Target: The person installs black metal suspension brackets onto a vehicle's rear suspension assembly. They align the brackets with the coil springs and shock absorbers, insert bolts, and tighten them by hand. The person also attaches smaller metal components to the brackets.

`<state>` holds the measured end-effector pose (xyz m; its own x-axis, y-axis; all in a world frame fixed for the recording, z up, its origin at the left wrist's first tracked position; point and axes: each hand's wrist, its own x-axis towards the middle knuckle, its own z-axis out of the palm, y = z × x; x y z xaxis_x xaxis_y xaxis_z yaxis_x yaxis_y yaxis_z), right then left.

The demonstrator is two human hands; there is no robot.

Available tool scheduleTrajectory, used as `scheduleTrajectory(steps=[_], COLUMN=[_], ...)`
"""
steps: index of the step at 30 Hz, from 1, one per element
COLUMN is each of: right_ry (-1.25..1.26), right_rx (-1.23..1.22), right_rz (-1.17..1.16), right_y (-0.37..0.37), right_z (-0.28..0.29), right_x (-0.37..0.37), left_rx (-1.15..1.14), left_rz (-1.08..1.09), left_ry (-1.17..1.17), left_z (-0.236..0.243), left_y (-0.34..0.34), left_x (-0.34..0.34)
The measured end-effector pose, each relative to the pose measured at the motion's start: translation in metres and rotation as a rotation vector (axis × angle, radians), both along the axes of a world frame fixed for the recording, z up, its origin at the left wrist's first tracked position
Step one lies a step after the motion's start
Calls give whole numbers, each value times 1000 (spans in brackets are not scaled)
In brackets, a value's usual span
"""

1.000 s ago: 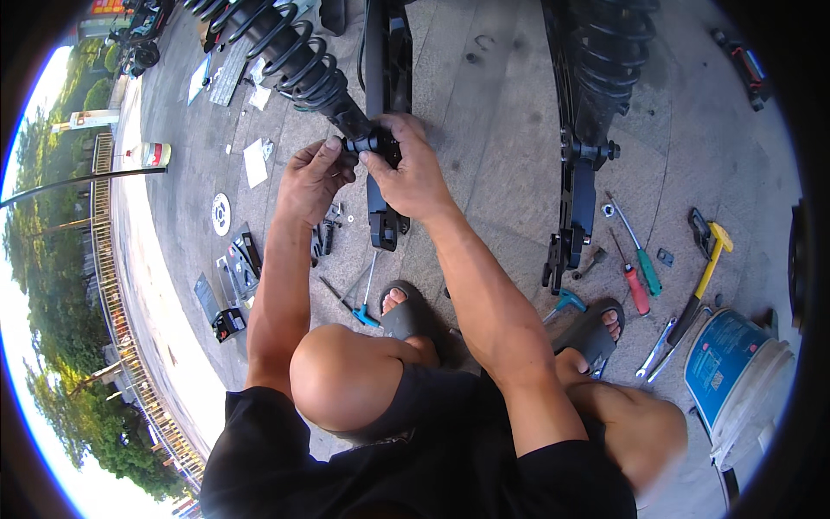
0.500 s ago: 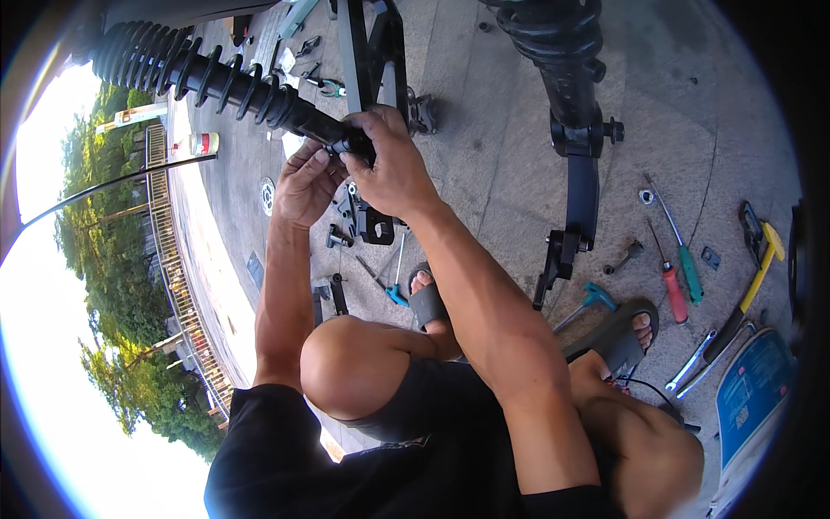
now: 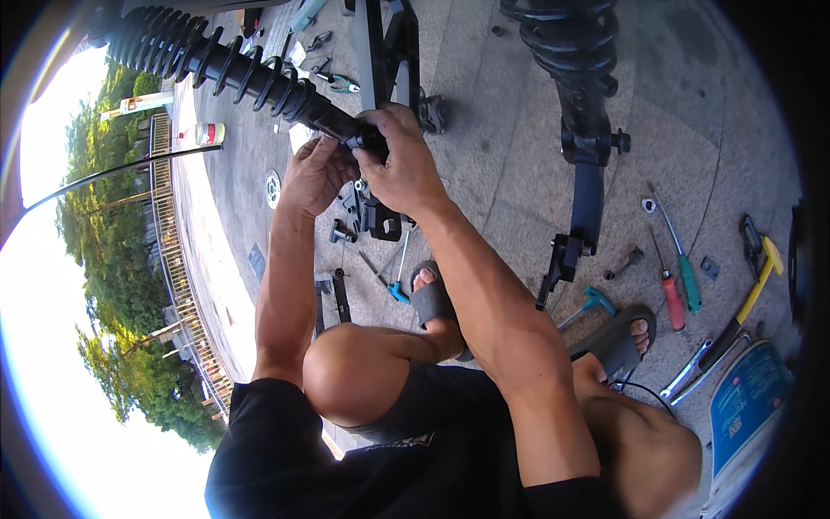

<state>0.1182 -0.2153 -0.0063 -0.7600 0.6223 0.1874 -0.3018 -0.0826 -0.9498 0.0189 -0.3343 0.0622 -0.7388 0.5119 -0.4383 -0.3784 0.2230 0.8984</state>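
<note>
A black shock absorber (image 3: 251,76) with a coil spring slants down from the upper left. My right hand (image 3: 402,169) is closed around its lower end, the thumb pressed at the underside. Just left of it, my left hand (image 3: 313,180) has curled fingers, thumb and fingertips together close under the same end. Whatever sits between those fingertips is hidden. Behind my right hand rises a black metal frame arm (image 3: 373,60). Below the hands, a black bracket (image 3: 380,221) shows. A second spring shock absorber (image 3: 575,78) hangs at the upper right, joined to a black link (image 3: 585,199).
On the paving at right lie a red-handled screwdriver (image 3: 673,298), a green-handled screwdriver (image 3: 689,285), a yellow-black hammer (image 3: 750,294) and a wrench (image 3: 687,368). Blue-handled hex keys (image 3: 399,291) lie by my feet. A blue-and-white bag (image 3: 750,402) stands lower right. Small black parts (image 3: 341,231) lie below my left hand.
The view has shifted slightly, so most of the scene sits a little farther right. Both hands remain at the lower end of the shock absorber, with their grip nearly the same.
</note>
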Motion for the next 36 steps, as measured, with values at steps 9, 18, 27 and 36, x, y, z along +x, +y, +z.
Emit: scheduleTrajectory(steps=[9, 18, 27, 36], right_ry=[42, 79, -51, -318], right_rx=[6, 86, 210, 377], right_rz=[7, -100, -97, 1110], right_y=[0, -7, -25, 44], right_z=[1, -10, -7, 64], right_x=[0, -6, 19, 206], left_rx=[-22, -142, 11, 179], left_rz=[-24, 93, 168, -42], left_ry=[-116, 67, 39, -53], left_z=[-6, -26, -43, -53], left_y=[-3, -2, -8, -18], left_x=[-3, 2, -10, -23])
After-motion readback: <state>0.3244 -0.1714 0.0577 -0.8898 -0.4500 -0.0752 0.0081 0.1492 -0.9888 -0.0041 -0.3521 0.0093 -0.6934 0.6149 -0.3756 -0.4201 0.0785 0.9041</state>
